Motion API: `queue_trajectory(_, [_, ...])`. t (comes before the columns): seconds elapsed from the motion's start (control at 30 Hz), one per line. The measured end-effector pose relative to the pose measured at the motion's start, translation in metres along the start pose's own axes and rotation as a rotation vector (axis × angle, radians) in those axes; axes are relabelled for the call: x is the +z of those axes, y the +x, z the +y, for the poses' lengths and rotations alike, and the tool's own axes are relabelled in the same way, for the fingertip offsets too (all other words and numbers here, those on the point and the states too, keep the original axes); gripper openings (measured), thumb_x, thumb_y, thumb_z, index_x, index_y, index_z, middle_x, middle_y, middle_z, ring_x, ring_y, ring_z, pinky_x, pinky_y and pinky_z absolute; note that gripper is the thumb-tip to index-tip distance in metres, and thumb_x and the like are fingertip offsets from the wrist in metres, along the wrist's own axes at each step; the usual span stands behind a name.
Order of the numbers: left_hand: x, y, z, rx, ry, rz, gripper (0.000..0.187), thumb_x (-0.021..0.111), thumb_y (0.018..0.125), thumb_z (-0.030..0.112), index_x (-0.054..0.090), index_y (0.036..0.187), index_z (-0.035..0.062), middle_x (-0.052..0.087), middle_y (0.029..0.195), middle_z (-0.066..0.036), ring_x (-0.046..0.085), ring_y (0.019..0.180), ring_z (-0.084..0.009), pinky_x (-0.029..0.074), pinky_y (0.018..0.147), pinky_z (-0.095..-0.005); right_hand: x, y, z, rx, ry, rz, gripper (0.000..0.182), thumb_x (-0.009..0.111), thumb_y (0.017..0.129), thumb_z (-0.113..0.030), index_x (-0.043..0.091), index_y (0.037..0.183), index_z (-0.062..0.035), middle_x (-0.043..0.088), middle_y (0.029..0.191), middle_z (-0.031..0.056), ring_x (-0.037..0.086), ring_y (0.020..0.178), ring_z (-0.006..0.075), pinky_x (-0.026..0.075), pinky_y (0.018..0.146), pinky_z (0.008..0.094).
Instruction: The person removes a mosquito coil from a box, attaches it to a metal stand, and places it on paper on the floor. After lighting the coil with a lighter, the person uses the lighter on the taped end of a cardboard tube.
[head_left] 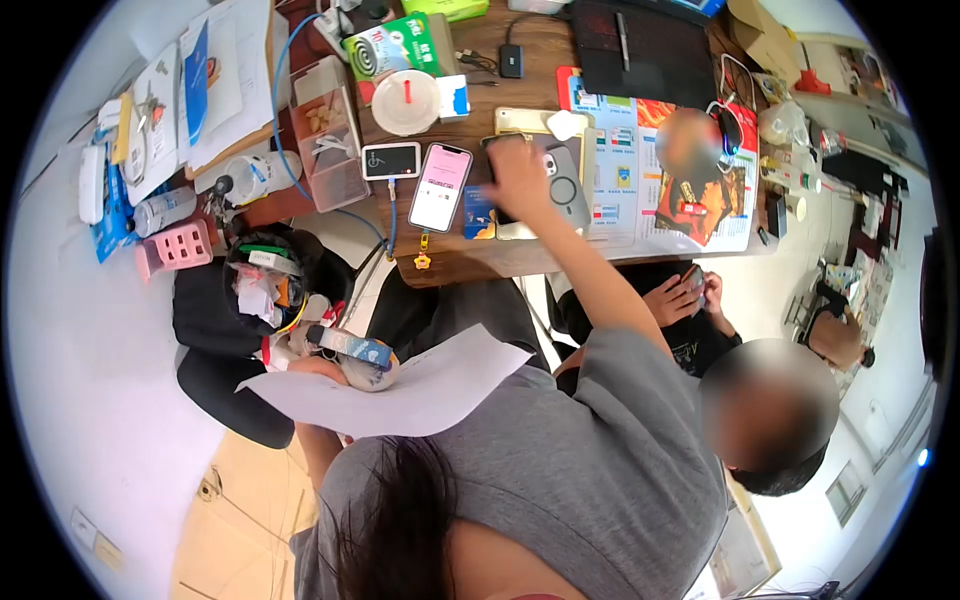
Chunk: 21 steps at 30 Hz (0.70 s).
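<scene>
My left hand (pixel 318 368) is closed around a whitish rounded item (pixel 370 372) with a blue-and-white band. A large white paper sheet (pixel 430 385) lies against that hand and covers my wrist. My right hand (pixel 520 178) is over the table, on or just above a dark phone-like object that it mostly hides; its fingers are blurred. Beside it on the right is a grey phone (pixel 568 190) with a ring on its back. Left of it lies a phone with a lit pink-and-white screen (pixel 440 188), near a blue card (pixel 479 212).
On the wooden table (pixel 470 268) are a small black-framed device (pixel 391 161), a round lidded tub (pixel 405 103), a divided box (pixel 325 130) and a printed mat (pixel 620 225). A filled bin (pixel 265 285) stands left. Another person's hands (pixel 690 295) hold a phone at right.
</scene>
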<state>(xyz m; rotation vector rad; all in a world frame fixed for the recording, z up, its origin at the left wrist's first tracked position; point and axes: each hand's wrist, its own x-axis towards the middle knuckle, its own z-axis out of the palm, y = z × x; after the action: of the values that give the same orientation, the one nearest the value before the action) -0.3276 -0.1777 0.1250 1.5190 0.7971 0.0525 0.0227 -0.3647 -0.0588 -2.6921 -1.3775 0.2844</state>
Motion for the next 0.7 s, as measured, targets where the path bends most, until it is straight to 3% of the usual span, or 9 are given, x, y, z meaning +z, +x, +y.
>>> queue_trajectory(0.03, [0.000,0.000,-0.001,0.030,-0.046,-0.016,0.051,0.064,0.075,0.050,0.061,0.060,0.0008,0.059,0.058,-0.008,0.055,0.049,-0.0137,0.041,0.045,-0.0238,0.004,-0.012,-0.021,-0.113,-0.093,-0.079,0.078,0.076,0.060,-0.045,0.048,0.121,-0.0029,0.050,0.120,0.0079,0.040,0.120,0.0249,0.027,0.102,0.0501])
queue_trajectory(0.1, [-0.001,-0.002,-0.001,0.096,-0.131,-0.042,0.044,0.064,0.078,0.041,0.064,0.064,-0.0005,0.062,0.061,-0.009,0.058,0.051,-0.0153,0.044,0.047,-0.0250,0.018,-0.039,-0.047,-0.145,-0.271,-0.207,0.096,0.073,0.060,-0.043,0.034,0.136,0.0027,0.040,0.137,0.0125,0.026,0.134,0.0275,0.017,0.110,0.0509])
queue_trajectory(0.17, [0.007,-0.008,-0.001,0.056,-0.194,0.038,0.038,0.065,0.076,0.036,0.065,0.065,-0.0005,0.062,0.062,-0.010,0.057,0.052,-0.0151,0.043,0.048,-0.0249,0.055,-0.055,-0.048,-0.155,-0.369,-0.069,0.094,0.072,0.061,-0.037,0.033,0.136,0.0040,0.037,0.140,0.0146,0.023,0.136,0.0285,0.015,0.111,0.0515])
queue_trajectory(0.23, [0.011,-0.016,-0.001,-0.055,-0.256,0.091,0.035,0.065,0.075,0.033,0.065,0.066,-0.0006,0.062,0.063,-0.010,0.057,0.053,-0.0148,0.043,0.049,-0.0252,0.028,-0.054,-0.049,-0.156,-0.176,-0.205,0.091,0.070,0.061,-0.033,0.033,0.136,0.0031,0.038,0.138,0.0161,0.025,0.136,0.0288,0.014,0.111,0.0520])
queue_trajectory(0.27, [0.016,-0.016,-0.001,0.003,-0.356,0.071,0.025,0.068,0.072,0.023,0.065,0.068,-0.0011,0.063,0.065,-0.009,0.057,0.056,-0.0143,0.043,0.051,-0.0255,0.051,-0.059,-0.043,-0.160,-0.009,-0.041,0.095,0.073,0.057,-0.031,0.032,0.137,0.0020,0.039,0.136,0.0173,0.025,0.136,0.0289,0.014,0.111,0.0523])
queue_trajectory(0.3, [0.018,-0.019,0.002,-0.074,-0.398,0.105,0.018,0.072,0.069,0.016,0.066,0.069,-0.0011,0.064,0.067,-0.009,0.058,0.058,-0.0141,0.043,0.053,-0.0254,0.045,-0.059,-0.043,-0.183,0.026,-0.086,0.095,0.074,0.057,-0.031,0.033,0.136,0.0013,0.040,0.135,0.0172,0.026,0.135,0.0293,0.014,0.110,0.0524])
queue_trajectory(0.47, [0.019,-0.035,-0.009,-0.058,-0.454,0.168,0.016,0.074,0.067,0.013,0.066,0.071,-0.0011,0.064,0.068,-0.008,0.058,0.060,-0.0137,0.043,0.056,-0.0245,0.004,-0.066,-0.058,-0.260,0.339,-0.161,0.092,0.078,0.055,-0.032,0.036,0.131,-0.0019,0.041,0.130,0.0169,0.032,0.128,0.0336,0.018,0.108,0.0534])
queue_trajectory(0.6, [0.007,-0.054,-0.020,0.021,-0.602,0.258,0.014,0.075,0.066,0.007,0.064,0.072,-0.0004,0.063,0.070,-0.007,0.058,0.061,-0.0136,0.043,0.056,-0.0248,-0.014,-0.062,-0.085,-0.106,0.625,0.002,0.091,0.083,0.058,-0.029,0.034,0.130,-0.0018,0.041,0.127,0.0183,0.039,0.118,0.0357,0.030,0.101,0.0444])
queue_trajectory(0.7, [-0.007,-0.071,-0.049,0.096,-0.765,0.418,0.021,0.078,0.063,0.009,0.064,0.076,0.0002,0.063,0.072,-0.007,0.057,0.062,-0.0130,0.042,0.056,-0.0239,-0.003,-0.062,-0.107,0.069,0.755,0.057,0.090,0.083,0.056,-0.029,0.036,0.129,-0.0016,0.042,0.126,0.0210,0.042,0.115,0.0375,0.036,0.096,0.0446])
